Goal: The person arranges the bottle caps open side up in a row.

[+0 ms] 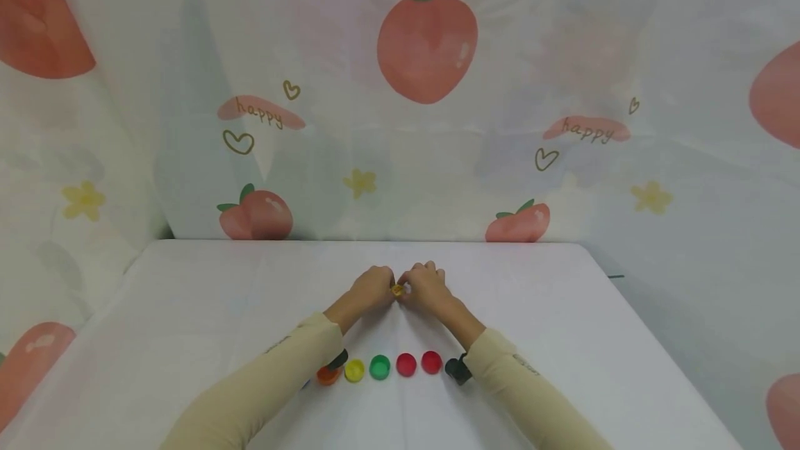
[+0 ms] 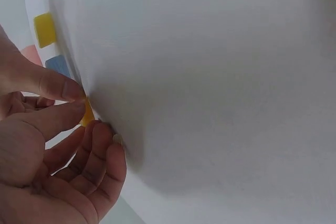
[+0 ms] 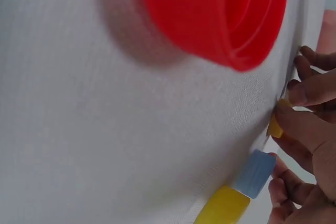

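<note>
Near the far side of the white table, my left hand point(image 1: 373, 285) and right hand point(image 1: 427, 288) meet fingertip to fingertip. Between them they pinch a small yellow piece point(image 1: 397, 290), which the thumbs and fingers mostly cover. The left wrist view gives the same yellow piece point(image 2: 88, 113) as a short strip at the fingertips; its exact kind I cannot tell. Close beside the right hand are a blue block point(image 3: 254, 173) and a yellow block point(image 3: 223, 207), both hidden behind that hand in the head view.
Nearer to me, a row of round plastic caps crosses the table: orange point(image 1: 328, 375), yellow point(image 1: 354, 370), green point(image 1: 379, 367) and two red ones, the left point(image 1: 406, 364) and the right point(image 1: 431, 362). A blue edge shows beside the left sleeve. Patterned cloth hangs behind the table.
</note>
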The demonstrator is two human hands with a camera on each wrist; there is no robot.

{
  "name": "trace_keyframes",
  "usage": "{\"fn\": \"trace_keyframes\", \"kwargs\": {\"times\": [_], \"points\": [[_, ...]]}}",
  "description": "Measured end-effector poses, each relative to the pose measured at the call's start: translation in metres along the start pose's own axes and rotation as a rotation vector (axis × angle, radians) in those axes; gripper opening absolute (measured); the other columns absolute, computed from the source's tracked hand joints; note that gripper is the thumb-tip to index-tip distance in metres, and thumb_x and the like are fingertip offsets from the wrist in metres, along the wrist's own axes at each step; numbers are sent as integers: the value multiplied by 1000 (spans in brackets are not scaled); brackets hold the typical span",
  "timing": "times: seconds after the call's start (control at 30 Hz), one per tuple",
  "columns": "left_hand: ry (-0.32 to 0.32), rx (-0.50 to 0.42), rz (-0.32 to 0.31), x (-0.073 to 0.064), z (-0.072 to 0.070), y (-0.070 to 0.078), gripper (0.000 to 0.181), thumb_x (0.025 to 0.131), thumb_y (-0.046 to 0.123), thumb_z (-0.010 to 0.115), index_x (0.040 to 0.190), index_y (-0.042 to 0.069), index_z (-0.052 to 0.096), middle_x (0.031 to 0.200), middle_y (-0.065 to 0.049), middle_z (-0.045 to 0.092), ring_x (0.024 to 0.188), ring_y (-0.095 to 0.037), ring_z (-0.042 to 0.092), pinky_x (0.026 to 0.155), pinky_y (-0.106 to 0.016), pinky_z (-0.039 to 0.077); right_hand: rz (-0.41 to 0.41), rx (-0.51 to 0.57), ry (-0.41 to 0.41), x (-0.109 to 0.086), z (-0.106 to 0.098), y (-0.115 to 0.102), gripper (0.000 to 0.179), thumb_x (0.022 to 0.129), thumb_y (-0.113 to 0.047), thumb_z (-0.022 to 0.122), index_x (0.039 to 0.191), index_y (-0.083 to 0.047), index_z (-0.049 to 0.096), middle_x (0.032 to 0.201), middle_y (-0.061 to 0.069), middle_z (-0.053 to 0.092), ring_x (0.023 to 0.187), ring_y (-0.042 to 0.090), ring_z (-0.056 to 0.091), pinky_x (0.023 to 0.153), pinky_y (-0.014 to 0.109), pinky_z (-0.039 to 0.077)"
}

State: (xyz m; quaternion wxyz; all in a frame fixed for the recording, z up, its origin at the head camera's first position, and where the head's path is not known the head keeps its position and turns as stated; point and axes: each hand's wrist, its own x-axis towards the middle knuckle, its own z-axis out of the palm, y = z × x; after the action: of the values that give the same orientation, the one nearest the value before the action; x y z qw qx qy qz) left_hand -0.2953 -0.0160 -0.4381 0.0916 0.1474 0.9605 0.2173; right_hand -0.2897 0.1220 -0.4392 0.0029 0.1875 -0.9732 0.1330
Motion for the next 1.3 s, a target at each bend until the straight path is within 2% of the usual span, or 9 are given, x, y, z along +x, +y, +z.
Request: {"fn": "trace_keyframes", "kwargs": {"times": [0.13, 0.27, 0.43, 0.57, 0.67, 0.8, 0.9, 1.1, 1.3], "points": [[3, -13, -17, -1, 0, 0, 18, 84, 11, 70, 99, 2, 64, 87, -6, 63, 81, -19, 59, 78, -32, 50, -17, -8, 16, -1, -1, -1, 23, 78, -20, 78, 97, -10, 73, 97, 8, 62, 87, 23, 45, 70, 36, 31], [15, -73, 15, -2, 0, -2, 21, 84, 13, 70, 100, 2, 64, 87, -6, 63, 80, -18, 59, 75, -31, 49, -39, -14, 25, -3, -2, 0, 22, 77, -19, 78, 97, -9, 72, 94, 6, 63, 85, 22, 46, 69, 36, 32], [35, -260, 54, -6, -1, -9, 19, 85, 7, 67, 101, -1, 64, 81, -4, 62, 66, -14, 58, 57, -25, 49, -39, -22, 39, -6, -3, 0, 24, 77, -17, 78, 97, -8, 70, 90, 4, 66, 83, 21, 48, 68, 35, 32], [53, -395, 57, -10, -4, -14, 16, 86, 6, 65, 100, 0, 64, 78, -4, 63, 64, -15, 60, 52, -24, 49, -56, 11, 74, -10, -6, -3, 25, 77, -17, 78, 99, -7, 68, 87, 3, 66, 80, 19, 50, 68, 35, 33], [52, -489, 47, -12, -7, -14, 18, 86, 6, 65, 103, 0, 63, 77, -5, 65, 65, -18, 63, 52, -25, 50, -68, 88, 91, -14, -10, -4, 26, 78, -13, 77, 100, -5, 65, 82, 3, 65, 76, 16, 54, 72, 31, 42], [37, -640, 10, -16, -12, -13, 27, 86, 6, 66, 112, 1, 62, 78, -6, 68, 68, -22, 65, 56, -27, 52, -70, 223, 101, -20, -13, -4, 27, 80, -7, 74, 103, -4, 59, 78, 3, 65, 70, 13, 60, 64, 26, 50], [26, -704, 11, -19, -15, -12, 25, 86, 6, 66, 110, 0, 63, 81, -10, 69, 67, -22, 65, 58, -28, 53, -58, 318, 114, -25, -14, -2, 27, 83, -7, 72, 106, -5, 58, 80, 6, 67, 72, 15, 62, 62, 26, 51], [9, -721, 56, -24, -15, -10, 18, 87, 7, 67, 104, 3, 63, 86, -13, 69, 67, -20, 65, 60, -29, 53, -25, 511, 124, -38, -15, 1, 23, 89, -12, 66, 110, -5, 58, 87, 8, 69, 75, 21, 65, 65, 28, 52], [3, -681, 165, -30, -13, -6, 14, 88, 10, 66, 101, 7, 63, 89, -7, 69, 70, -19, 66, 63, -30, 54, 87, 688, 82, -51, -16, 7, 27, 95, -28, 58, 109, -5, 61, 89, 5, 68, 74, 22, 65, 65, 29, 52]]}}
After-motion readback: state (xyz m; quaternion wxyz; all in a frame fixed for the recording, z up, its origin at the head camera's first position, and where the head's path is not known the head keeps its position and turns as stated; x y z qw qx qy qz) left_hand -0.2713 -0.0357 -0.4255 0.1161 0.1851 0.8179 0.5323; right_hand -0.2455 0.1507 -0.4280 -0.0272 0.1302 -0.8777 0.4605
